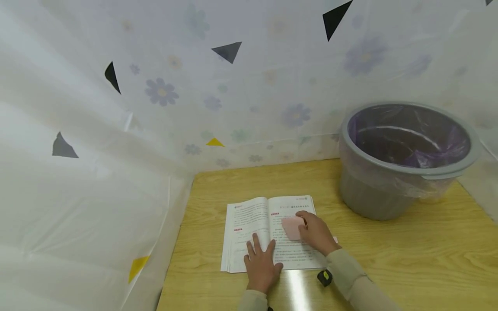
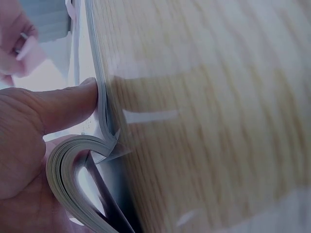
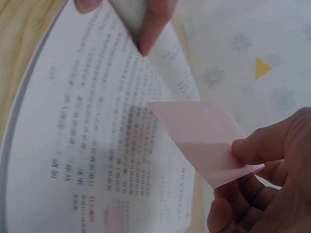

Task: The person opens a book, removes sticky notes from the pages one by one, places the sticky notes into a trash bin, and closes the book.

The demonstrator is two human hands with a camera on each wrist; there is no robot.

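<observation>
An open book [image 1: 289, 255] with printed pages lies on the wooden table. My left hand [image 1: 260, 268] rests with spread fingers on the lower left page, fingertips near the centre fold. In the left wrist view, its thumb [image 2: 68, 104] presses at the book's lower edge, where the pages bulge into a curve. Between thumb and fingers, my right hand [image 1: 317, 232] pinches a square pink sticky note [image 1: 292, 227]. The right wrist view has this note [image 3: 204, 141] tilted over the printed right page, the hand [image 3: 272, 174] gripping one corner.
A large grey tub [image 1: 373, 194] lined with a thin purplish plastic bag stands to the right behind the book. Floral plastic sheeting [image 1: 256, 95] hangs at the back and left of the wooden table [image 1: 420, 259]. A small black device [image 1: 324, 277] sits beside the right sleeve.
</observation>
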